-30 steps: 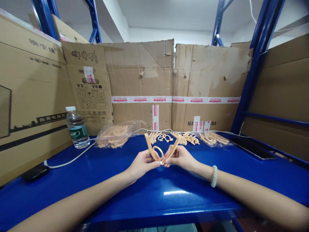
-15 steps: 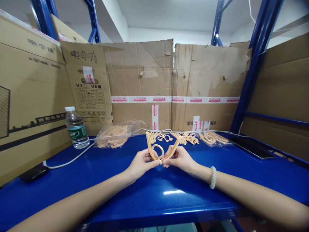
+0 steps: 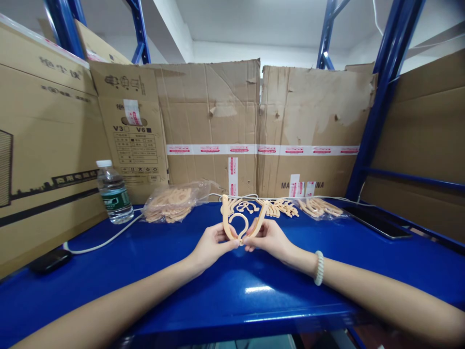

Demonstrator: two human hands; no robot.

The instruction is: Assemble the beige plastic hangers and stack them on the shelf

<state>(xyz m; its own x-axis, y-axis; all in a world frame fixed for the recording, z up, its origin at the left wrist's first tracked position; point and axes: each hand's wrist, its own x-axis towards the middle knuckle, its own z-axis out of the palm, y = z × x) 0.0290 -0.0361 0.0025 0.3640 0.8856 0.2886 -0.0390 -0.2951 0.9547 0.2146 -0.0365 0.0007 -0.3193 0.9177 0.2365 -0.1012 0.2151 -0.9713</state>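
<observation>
Head view: we see the cream hanger piece (image 3: 247, 226) held up over the table (image 3: 232, 300), straight ahead of us and between our two hands; neither hand is clearly nearer, since both touch it at its low end. Our left hand (image 3: 215, 245) is closed, thumb and fingers pinching the foot of the left bar (image 3: 225, 213); our right hand (image 3: 269, 237) is closed too, pinching the foot of the right bar (image 3: 260, 219). The bars meet low, at the joint (image 3: 240, 242) by our thumb tips; the left bar's long axis runs nearly upright, the right bar's leans up and outward to the right, so together they open upward in a lopsided V. The hook (image 3: 239, 215) rises from the joint between them, its curl open toward the left bar; whether its tip touches that bar, we cannot tell, nor how firmly the parts are joined. From each hand, then, the joint lies just inward, and the bars and hook stand above it; beyond, well apart from our hands, lie loose cream parts (image 3: 286, 208) on the table.
</observation>
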